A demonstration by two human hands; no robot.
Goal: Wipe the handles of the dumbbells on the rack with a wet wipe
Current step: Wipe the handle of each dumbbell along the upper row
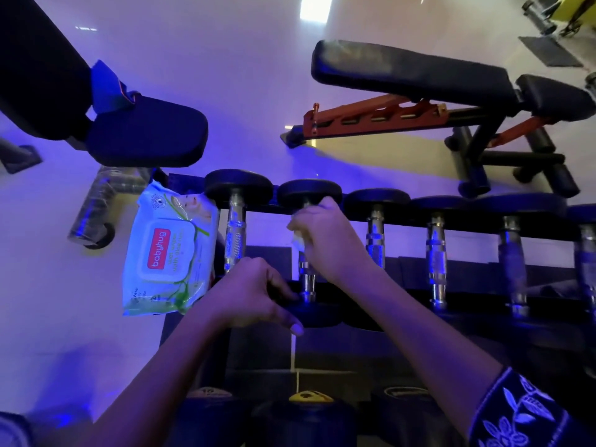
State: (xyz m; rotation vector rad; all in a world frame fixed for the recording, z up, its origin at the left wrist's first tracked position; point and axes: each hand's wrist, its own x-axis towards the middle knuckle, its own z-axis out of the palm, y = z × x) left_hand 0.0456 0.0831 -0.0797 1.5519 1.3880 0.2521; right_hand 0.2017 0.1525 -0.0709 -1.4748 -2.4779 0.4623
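Several black-headed dumbbells with chrome handles lie side by side on a dark rack (403,217). My right hand (325,240) is wrapped around the upper part of the second dumbbell's handle (306,279), with a white wet wipe (298,238) bunched inside the grip. My left hand (254,298) holds the near head of that same dumbbell (317,314). The first dumbbell's handle (235,240) stands bare to the left. A green and white wet wipe pack (171,253) leans at the rack's left end.
An adjustable bench with an orange frame (416,79) stands beyond the rack on the right. Another padded seat (145,130) is at upper left. More dumbbells sit on a lower tier, one with a yellow cap (311,396). The floor is pale and glossy.
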